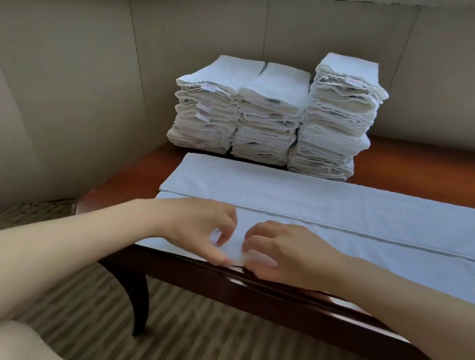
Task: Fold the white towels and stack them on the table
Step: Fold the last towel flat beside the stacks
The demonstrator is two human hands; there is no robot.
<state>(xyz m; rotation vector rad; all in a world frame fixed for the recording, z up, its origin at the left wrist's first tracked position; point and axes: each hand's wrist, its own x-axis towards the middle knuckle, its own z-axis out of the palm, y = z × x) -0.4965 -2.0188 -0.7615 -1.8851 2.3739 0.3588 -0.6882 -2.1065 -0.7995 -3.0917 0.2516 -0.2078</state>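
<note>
- Three stacks of folded white towels (268, 112) stand side by side against the far edge of the surface (439, 169), near its far left corner; the right-hand stack is the tallest. Much of the task looks done, judging by these piles.
- One long towel (350, 211) lies spread flat along the near half of the surface, from near the left edge and out of view past the right. A long fold line runs along it, so a first lengthwise fold seems to be in place; the near strip reaches the near edge.
- The left hand (197, 226) and the right hand (287, 252) rest close together on the near strip of this towel, just at the near edge of the surface, towards its left end.
- The fingers (218, 258) of both hands are curled in narrowly, thumbs and fingertips pinching the towel's near hem; the cloth bunches slightly between them.
- Judgement: this towel is mid-fold. It is not yet brought down to the size of the stacked ones, and it is not yet set on a pile.
- Whether more unfolded towels wait cannot be told; none shows elsewhere.
</note>
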